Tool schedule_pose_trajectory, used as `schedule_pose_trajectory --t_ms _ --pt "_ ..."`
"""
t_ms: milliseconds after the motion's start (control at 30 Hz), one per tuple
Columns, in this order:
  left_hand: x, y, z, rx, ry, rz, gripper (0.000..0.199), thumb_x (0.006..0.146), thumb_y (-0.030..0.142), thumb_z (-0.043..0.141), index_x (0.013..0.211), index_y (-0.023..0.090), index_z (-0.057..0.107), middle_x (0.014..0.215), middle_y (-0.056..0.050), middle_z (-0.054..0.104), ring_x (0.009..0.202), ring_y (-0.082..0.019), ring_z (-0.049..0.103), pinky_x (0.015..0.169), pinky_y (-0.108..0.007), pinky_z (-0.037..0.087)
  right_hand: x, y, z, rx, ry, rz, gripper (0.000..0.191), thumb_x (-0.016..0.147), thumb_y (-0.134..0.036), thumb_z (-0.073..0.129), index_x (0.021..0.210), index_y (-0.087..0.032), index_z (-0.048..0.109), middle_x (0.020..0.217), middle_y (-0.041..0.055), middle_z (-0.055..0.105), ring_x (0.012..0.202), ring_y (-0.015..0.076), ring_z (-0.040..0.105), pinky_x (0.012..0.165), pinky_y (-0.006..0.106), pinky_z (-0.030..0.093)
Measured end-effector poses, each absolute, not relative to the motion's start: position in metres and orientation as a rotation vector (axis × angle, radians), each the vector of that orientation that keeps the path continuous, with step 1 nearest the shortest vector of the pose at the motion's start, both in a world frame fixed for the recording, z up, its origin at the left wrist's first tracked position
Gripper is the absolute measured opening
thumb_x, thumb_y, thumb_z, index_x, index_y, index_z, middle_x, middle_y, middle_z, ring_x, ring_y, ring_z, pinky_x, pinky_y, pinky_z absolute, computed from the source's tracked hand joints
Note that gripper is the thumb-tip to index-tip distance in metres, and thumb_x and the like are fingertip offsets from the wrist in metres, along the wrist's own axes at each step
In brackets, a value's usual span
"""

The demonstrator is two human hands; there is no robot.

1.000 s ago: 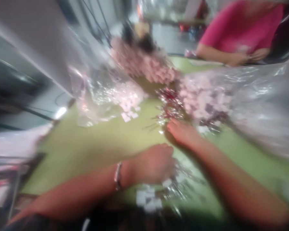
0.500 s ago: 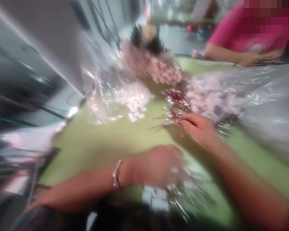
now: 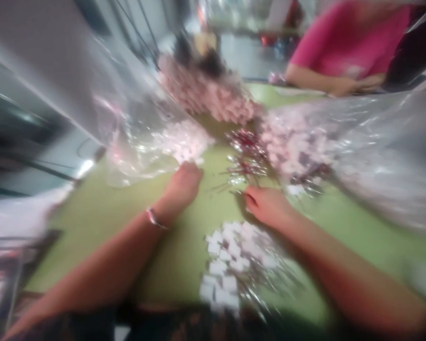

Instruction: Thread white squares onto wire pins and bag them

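Note:
My left hand (image 3: 185,182), with a bracelet at the wrist, reaches the near edge of a heap of small white pieces (image 3: 184,139) by a clear plastic bag (image 3: 128,161). Its fingers curl down, and what they grip is hidden. Beside a bunch of shiny silver and red stems (image 3: 246,163), my right hand (image 3: 264,203) is closed in a pinch. Anything small in that pinch is too blurred to name. Nearer to me lies a pile of thin silvery stems with white block-like ends (image 3: 230,251).
A large clear bag (image 3: 386,156) with pale pink pieces (image 3: 294,142) spreads over the right side of the green table (image 3: 102,222). Behind is a mound of pink pieces (image 3: 213,94). Across the table sits a person in a pink shirt (image 3: 344,42), hands together.
My left hand has gone from the near pile of stems to the white heap, uncovering that pile. My right hand has drawn slightly back from the shiny stems. The view has shifted a little.

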State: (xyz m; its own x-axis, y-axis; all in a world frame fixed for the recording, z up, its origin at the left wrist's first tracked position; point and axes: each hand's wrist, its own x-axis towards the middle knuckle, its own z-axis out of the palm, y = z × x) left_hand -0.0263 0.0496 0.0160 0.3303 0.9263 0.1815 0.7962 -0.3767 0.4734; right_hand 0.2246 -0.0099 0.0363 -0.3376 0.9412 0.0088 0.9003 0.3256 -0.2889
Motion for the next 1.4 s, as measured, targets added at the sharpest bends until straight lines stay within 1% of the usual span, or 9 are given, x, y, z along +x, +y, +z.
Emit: schedule_pose_trajectory --t_ms 100,233,367,467,567,733,867,1167,1400 --pt "-0.027 0.048 0.024 2.258 1.587 0.622 0.017 0.083 0.008 0.047 0.084 0.017 0.062 0.081 -0.006 0.048 0.08 -0.021 0.044 0.077 -0.035 0.037 0.213 -0.026 0.03 -1.717 -2.495 0.307 0.018 0.087 -0.018 0.045 0.076 -0.018 0.059 0.057 0.0032 0.058 0.044 0.0121 0.043 0.046 0.029 0.024" --pt "-0.029 0.049 0.036 2.179 1.589 0.65 0.019 0.087 0.018 0.05 0.087 0.014 0.068 0.085 -0.007 0.056 0.082 -0.02 0.051 0.08 -0.035 0.041 0.197 -0.041 0.031 -1.446 -2.458 0.782 0.017 0.09 -0.02 0.047 0.079 -0.019 0.06 0.066 0.0023 0.065 0.053 0.0112 0.052 0.049 0.026 0.033" --pt "-0.021 0.041 0.041 1.761 1.423 0.688 0.026 0.088 0.033 0.054 0.103 0.017 0.068 0.072 -0.004 0.062 0.062 -0.013 0.054 0.06 -0.027 0.044 0.197 -0.04 0.042 -1.337 -2.222 1.021 0.016 0.088 -0.021 0.051 0.078 -0.021 0.064 0.072 -0.0013 0.068 0.06 0.0108 0.057 0.057 0.025 0.041" --pt "-0.008 0.029 0.04 1.282 1.181 0.673 0.033 0.082 0.043 0.064 0.097 0.014 0.067 0.063 -0.002 0.06 0.05 -0.009 0.05 0.048 -0.022 0.038 0.204 -0.034 0.052 -1.422 -1.981 0.936 0.012 0.083 -0.025 0.057 0.075 -0.022 0.066 0.07 -0.0023 0.069 0.059 0.0111 0.057 0.057 0.025 0.041" --pt "0.005 0.02 0.039 1.103 1.075 0.66 0.032 0.076 0.043 0.07 0.084 0.012 0.066 0.059 -0.001 0.058 0.049 -0.007 0.049 0.048 -0.02 0.035 0.209 -0.032 0.056 -1.427 -1.969 0.732 0.013 0.082 -0.024 0.057 0.072 -0.021 0.065 0.066 -0.0025 0.067 0.058 0.011 0.056 0.057 0.026 0.04" --pt "0.012 0.015 0.039 1.007 1.022 0.652 0.029 0.075 0.038 0.072 0.081 0.011 0.065 0.057 0.001 0.056 0.049 -0.006 0.048 0.049 -0.02 0.034 0.209 -0.034 0.049 -1.405 -2.154 0.456 0.018 0.086 -0.024 0.052 0.074 -0.02 0.064 0.067 0.0004 0.067 0.061 0.0125 0.057 0.06 0.027 0.04" --pt "0.012 0.015 0.039 0.987 1.015 0.644 0.029 0.074 0.038 0.073 0.079 0.011 0.064 0.055 0.001 0.056 0.048 -0.006 0.049 0.048 -0.019 0.034 0.21 -0.033 0.044 -1.416 -2.212 0.301 0.021 0.088 -0.025 0.048 0.073 -0.019 0.064 0.067 0.0022 0.065 0.062 0.0135 0.056 0.06 0.027 0.038" --pt "0.009 0.015 0.036 1.207 1.077 0.614 0.032 0.078 0.045 0.068 0.085 0.014 0.066 0.054 0.001 0.058 0.044 -0.007 0.049 0.043 -0.02 0.035 0.212 -0.031 0.045 -1.484 -2.234 0.288 0.02 0.085 -0.024 0.047 0.068 -0.019 0.058 0.06 0.0007 0.059 0.054 0.0113 0.048 0.054 0.026 0.032" --pt "0.009 0.008 0.031 1.494 1.097 0.563 0.02 0.08 0.032 0.065 0.088 0.016 0.072 0.054 0.0 0.062 0.043 -0.008 0.051 0.044 -0.021 0.04 0.211 -0.031 0.042 -1.413 -2.419 0.267 0.025 0.089 -0.024 0.038 0.071 -0.018 0.055 0.061 0.0027 0.057 0.054 0.0128 0.043 0.054 0.029 0.027"
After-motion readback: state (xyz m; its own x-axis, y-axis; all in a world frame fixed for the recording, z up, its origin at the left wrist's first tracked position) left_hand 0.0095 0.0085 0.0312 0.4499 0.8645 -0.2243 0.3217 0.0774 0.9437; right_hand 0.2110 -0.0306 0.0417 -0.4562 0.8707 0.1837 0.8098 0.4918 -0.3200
